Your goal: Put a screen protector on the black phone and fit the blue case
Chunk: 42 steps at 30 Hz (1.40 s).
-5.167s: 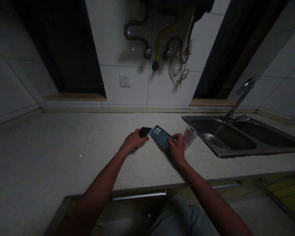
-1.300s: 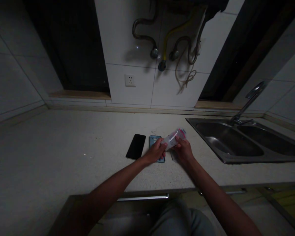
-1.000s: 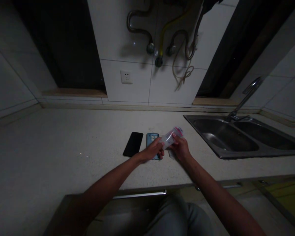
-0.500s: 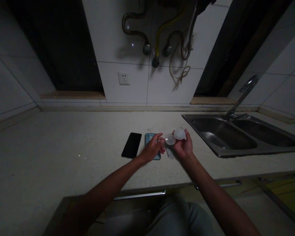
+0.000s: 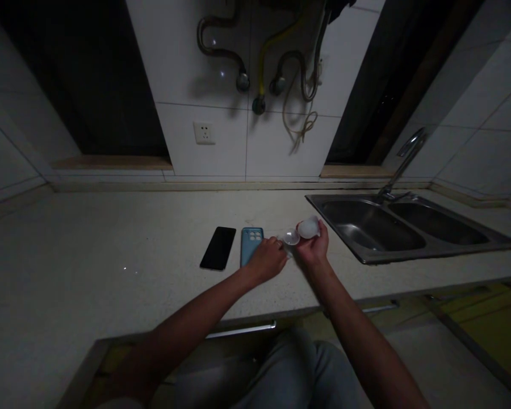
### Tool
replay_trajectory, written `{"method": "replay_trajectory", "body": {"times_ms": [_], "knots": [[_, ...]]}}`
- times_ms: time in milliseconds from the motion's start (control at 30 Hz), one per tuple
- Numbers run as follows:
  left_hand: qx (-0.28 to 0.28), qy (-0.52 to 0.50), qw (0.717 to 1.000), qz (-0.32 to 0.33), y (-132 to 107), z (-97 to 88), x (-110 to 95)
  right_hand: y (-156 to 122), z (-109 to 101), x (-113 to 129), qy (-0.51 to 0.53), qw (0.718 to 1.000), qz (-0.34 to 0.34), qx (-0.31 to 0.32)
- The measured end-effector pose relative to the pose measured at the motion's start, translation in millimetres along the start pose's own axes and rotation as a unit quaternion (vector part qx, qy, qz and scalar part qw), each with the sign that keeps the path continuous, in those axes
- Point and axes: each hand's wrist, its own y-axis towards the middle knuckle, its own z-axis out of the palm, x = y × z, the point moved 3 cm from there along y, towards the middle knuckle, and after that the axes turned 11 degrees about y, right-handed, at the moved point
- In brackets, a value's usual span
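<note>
My left hand (image 5: 266, 260) pinches a small clear plastic cap (image 5: 290, 237) by its rim, above the pale countertop (image 5: 111, 250). My right hand (image 5: 313, 244) cradles a cloudy white rounded plastic shell (image 5: 309, 227) in its fingers. The two pieces are close together but apart. Just left of my left hand, a teal phone case (image 5: 251, 243) with a camera cutout lies flat, and a black smartphone (image 5: 218, 247) lies face up beyond it. A pale strip seems to hang below the cap, mostly hidden by my hands.
A stainless steel double sink (image 5: 366, 227) is set in the counter to the right, close to my right hand, with a chrome faucet (image 5: 402, 162) behind it. Tiled wall with a socket (image 5: 204, 133) and pipes (image 5: 242, 82) rises behind the counter.
The clear package held whole in both hands has come apart into two pieces, one per hand. My left hand has moved off the teal case, which now shows fully.
</note>
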Motion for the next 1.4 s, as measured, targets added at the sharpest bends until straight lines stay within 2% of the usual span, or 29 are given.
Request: {"method": "replay_trajectory", "body": {"times_ms": [100,167,200,233,300,367,400,433,467,500,567,633,700,733,800,867,900,933,1000,1100,1200,1267,1400], "knots": [[-0.059,-0.112,0.991,-0.04,3,-5.7,10,-1,2,-1,0.043,0.999,0.004,-0.014],[-0.1,-0.242,0.957,-0.121,4,-11.6,22,-1,4,1,0.042,0.999,-0.023,-0.004],[-0.112,-0.325,0.923,-0.173,4,-13.7,29,-1,5,2,0.036,0.998,-0.044,0.005],[-0.119,-0.415,0.874,-0.225,4,-15.0,35,-1,5,3,0.031,0.997,-0.063,0.012],[-0.108,-0.588,0.741,-0.305,2,-15.1,44,-3,7,4,0.015,0.996,-0.085,0.018],[-0.079,-0.706,0.613,-0.346,0,-14.1,48,-6,10,2,-0.02,0.995,-0.091,0.026],[-0.06,-0.739,0.568,-0.356,-1,-13.5,48,-9,12,2,-0.044,0.993,-0.099,0.035],[-0.042,-0.76,0.539,-0.362,-1,-12.8,48,-13,15,1,-0.07,0.99,-0.113,0.045],[-0.024,-0.769,0.522,-0.368,-2,-11.8,48,-16,18,1,-0.095,0.985,-0.133,0.054],[-0.005,-0.771,0.515,-0.374,-3,-10.4,47,-20,21,1,-0.119,0.979,-0.158,0.055],[0.039,-0.756,0.523,-0.391,-5,-7.3,45,-29,25,2,-0.163,0.961,-0.216,0.045],[0.084,-0.719,0.552,-0.413,-7,-5.1,42,-37,26,1,-0.206,0.943,-0.26,0.035],[0.113,-0.668,0.6,-0.426,-9,-5.9,41,-43,27,0,-0.235,0.933,-0.27,0.038],[0.111,-0.632,0.636,-0.428,-9,-8.1,41,-46,26,-1,-0.245,0.932,-0.265,0.041],[0.06,-0.527,0.741,-0.411,-9,-17.7,44,-50,26,-3,-0.258,0.932,-0.252,0.045],[-0.033,-0.38,0.858,-0.344,-7,-33.2,45,-53,26,-3,-0.267,0.931,-0.243,0.046],[-0.072,-0.306,0.902,-0.294,-6,-40.6,44,-53,27,-3,-0.27,0.931,-0.24,0.047],[-0.099,-0.246,0.932,-0.245,-5,-46.4,42,-53,27,-3,-0.271,0.931,-0.238,0.048],[-0.122,-0.182,0.959,-0.182,-3,-51.9,41,-52,27,-3,-0.269,0.931,-0.243,0.047],[-0.147,-0.196,0.95,-0.196,0,-50.1,48,-48,24,0,-0.257,0.931,-0.259,0.031],[-0.152,-0.292,0.907,-0.264,3,-43.0,59,-44,22,1,-0.241,0.932,-0.269,0.02],[-0.133,-0.388,0.856,-0.316,3,-38.3,63,-43,22,2,-0.232,0.934,-0.272,0.02],[-0.065,-0.578,0.711,-0.395,-1,-30.0,58,-43,23,2,-0.215,0.941,-0.26,0.024]]}}
